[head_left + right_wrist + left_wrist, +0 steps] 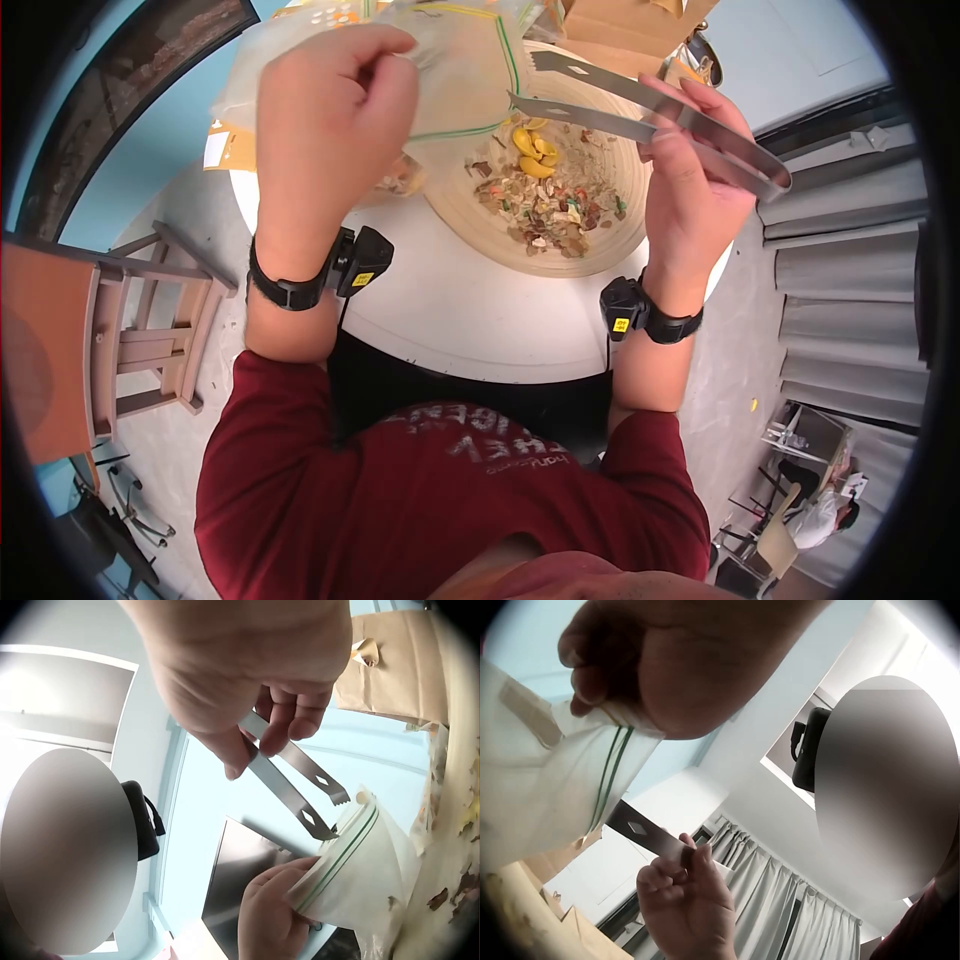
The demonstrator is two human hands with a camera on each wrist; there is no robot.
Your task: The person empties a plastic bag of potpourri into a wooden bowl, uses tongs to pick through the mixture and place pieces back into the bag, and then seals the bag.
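My left hand [325,110] grips a frosted zip-top bag [460,90] by its edge; the bag has a green line along its mouth. In the right hand [695,190] is a pair of metal tongs [281,787] with toothed tips, pinched between thumb and fingers. Their two arms stand apart, with one tip right at the bag's mouth in the right wrist view. Beneath lies a round, pale tray [480,235]. It bears dry brown scraps [560,215] and several yellow peel-like pieces [537,150]. What the bag contains is hard to make out.
The tray stands on a white round table [430,320]. A brown paper bag [610,35] is at the table's far side, with orange-and-white packaging [232,150] at the left. A wooden chair [165,320] stands on the floor to the left, and grey curtains [840,280] hang on the right.
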